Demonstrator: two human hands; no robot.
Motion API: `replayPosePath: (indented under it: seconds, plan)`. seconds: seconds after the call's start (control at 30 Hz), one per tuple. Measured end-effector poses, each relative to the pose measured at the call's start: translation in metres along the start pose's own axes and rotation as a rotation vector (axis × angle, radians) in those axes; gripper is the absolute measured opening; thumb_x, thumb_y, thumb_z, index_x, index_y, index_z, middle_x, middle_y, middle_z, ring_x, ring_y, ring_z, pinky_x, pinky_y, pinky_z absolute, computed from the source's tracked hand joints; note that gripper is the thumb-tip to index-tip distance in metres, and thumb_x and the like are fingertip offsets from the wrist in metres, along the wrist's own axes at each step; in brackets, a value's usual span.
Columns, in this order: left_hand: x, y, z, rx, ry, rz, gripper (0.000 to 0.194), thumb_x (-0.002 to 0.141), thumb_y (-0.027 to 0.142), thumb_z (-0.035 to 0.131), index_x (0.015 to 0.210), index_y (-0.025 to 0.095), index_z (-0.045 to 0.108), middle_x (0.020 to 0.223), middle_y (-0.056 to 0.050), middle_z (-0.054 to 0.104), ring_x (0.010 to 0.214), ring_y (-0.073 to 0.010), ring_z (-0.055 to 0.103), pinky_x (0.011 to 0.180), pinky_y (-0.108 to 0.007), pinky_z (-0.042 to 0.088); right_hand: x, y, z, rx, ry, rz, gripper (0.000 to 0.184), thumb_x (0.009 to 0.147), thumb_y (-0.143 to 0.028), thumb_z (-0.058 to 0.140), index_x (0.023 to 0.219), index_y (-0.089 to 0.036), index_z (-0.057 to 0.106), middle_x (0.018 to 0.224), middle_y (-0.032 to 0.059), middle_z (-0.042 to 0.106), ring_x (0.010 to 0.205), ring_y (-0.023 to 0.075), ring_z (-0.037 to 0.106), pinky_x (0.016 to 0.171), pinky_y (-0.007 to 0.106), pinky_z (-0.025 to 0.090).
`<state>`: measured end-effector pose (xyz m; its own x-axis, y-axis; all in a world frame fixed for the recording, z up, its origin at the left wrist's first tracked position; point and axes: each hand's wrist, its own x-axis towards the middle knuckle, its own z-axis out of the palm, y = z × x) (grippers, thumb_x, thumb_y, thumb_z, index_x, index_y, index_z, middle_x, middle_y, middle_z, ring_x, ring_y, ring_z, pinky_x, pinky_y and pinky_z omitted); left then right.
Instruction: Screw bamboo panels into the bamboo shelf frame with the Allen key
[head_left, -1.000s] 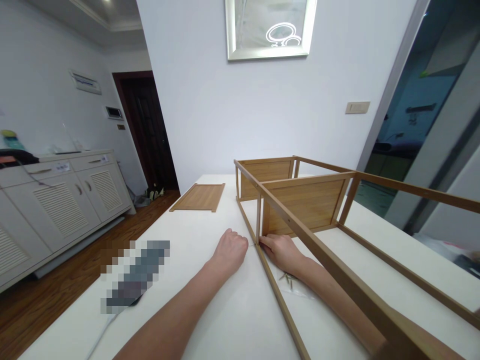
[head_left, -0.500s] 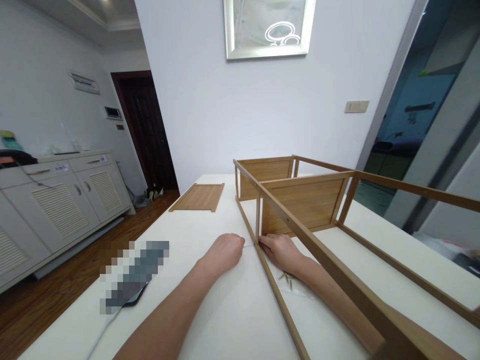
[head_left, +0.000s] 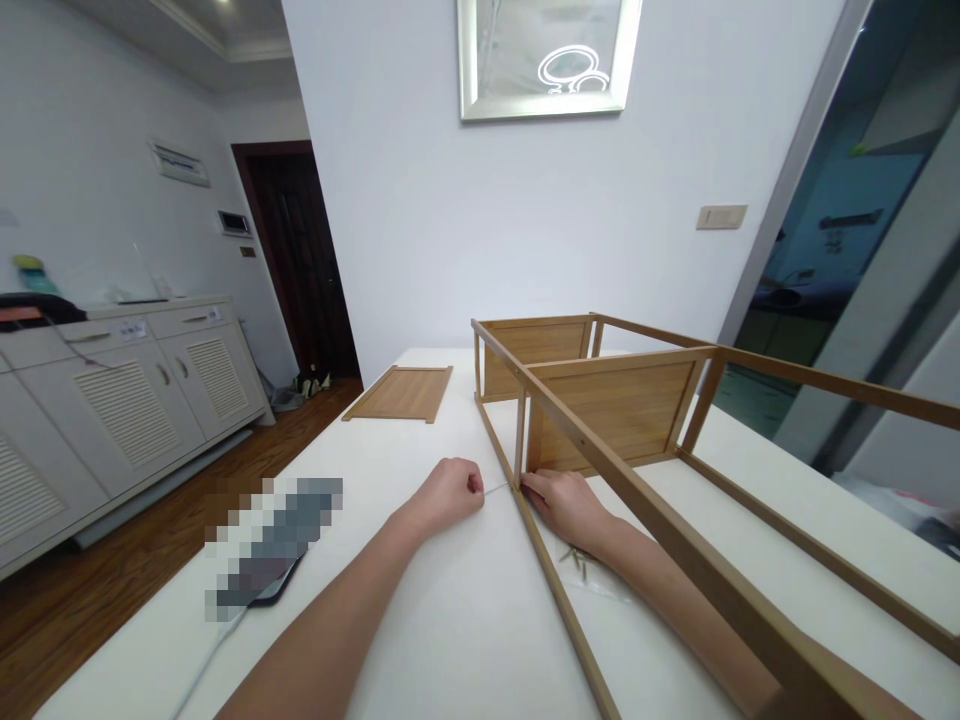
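My left hand is curled, with a thin metal hex key running from its fingers to the lower rail of a wooden shelf frame. The key's tip meets the rail where a short upright joins it. On the inner side of that joint, my right hand has its fingers closed around the corner by the lower edge of a shelf panel; its fingertips are partly hidden. The frame lies on its side on the white table. Small bolts on a clear plastic bag rest beside my right wrist.
A loose slatted wooden panel lies at the table's far left. Nearer, a blurred-out phone-like device has a white cable. The frame's long upper rail slants over my right forearm. A wall stands behind the table.
My left hand has turned a little at the key, and its curled fingers now show a gap. My right hand stays at the joint. The whole view has shifted slightly.
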<state>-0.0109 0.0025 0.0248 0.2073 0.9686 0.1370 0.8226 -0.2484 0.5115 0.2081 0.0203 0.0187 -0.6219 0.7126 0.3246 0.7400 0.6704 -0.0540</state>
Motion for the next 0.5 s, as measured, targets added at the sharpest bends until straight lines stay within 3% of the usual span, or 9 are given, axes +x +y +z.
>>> replayPosePath:
  seconds: [0.2,0.5]
  plan:
    - [0.008,-0.015,0.001,-0.354,-0.097,-0.076,0.031,0.069,0.013,0.057,0.096,0.011,0.073,0.069,-0.003,0.070,0.063,-0.0142,0.061,0.056,-0.023,0.043,0.001,-0.001,-0.001,0.049,0.000,0.001,0.027,0.095,-0.017,0.041,0.090,-0.018,0.068,0.080,0.0050,0.068,0.075,0.0141,0.061,0.064,0.023,0.036]
    - [0.011,-0.017,0.006,-0.318,-0.086,-0.081,0.026,0.069,0.016,0.056,0.085,0.015,0.076,0.086,-0.006,0.075,0.080,-0.0187,0.065,0.069,-0.026,0.047,0.002,-0.004,-0.003,0.051,-0.025,0.020,0.028,0.095,-0.017,0.040,0.092,-0.018,0.067,0.081,0.0048,0.069,0.075,0.0137,0.062,0.064,0.022,0.037]
